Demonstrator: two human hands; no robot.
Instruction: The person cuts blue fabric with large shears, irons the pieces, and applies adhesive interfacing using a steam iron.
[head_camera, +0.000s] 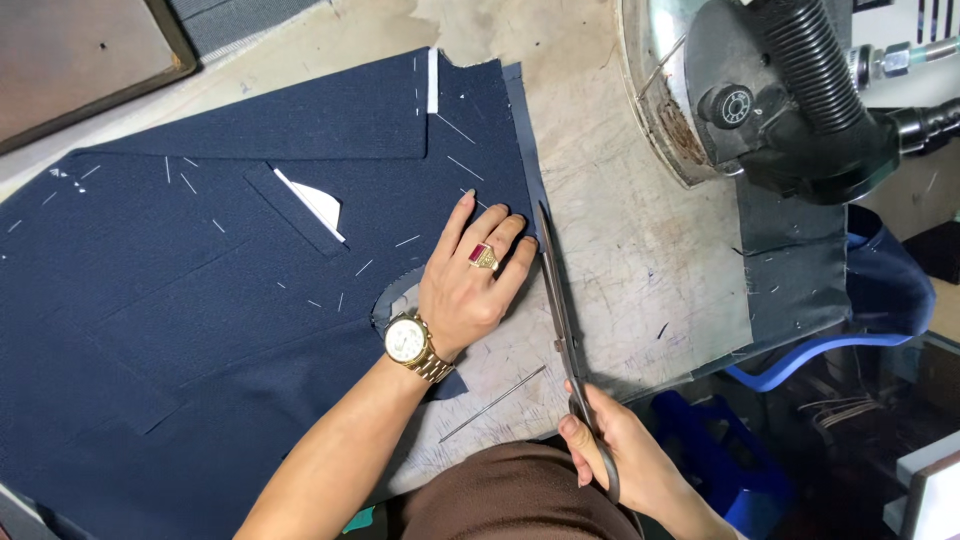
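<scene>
**A:** Here's the navy jacket panel (200, 300) lying flat on the worn work table (640, 260), white chalk marks and basting stitches all over it. The left hand (470, 285) lies flat, fingers spread, pressing the cloth down right at its edge.

**B:** And the right hand (620, 460) is closed around the handles of the long shears (558, 310), blades running up alongside that right-hand edge, tips close to the left fingertips.

**A:** That's the sound way, by my reading: hold the cloth down close to the cut line so it can't creep, and keep the lower blade riding on the table.

**B:** Fingers want to stay just clear of the blades, though. They look near.

**A:** Whether the blades are parted or together, I can't tell from here. Note the long needle (495, 403) lying on the table between the arms, and the steam iron (780, 90) parked at the far corner.
</scene>
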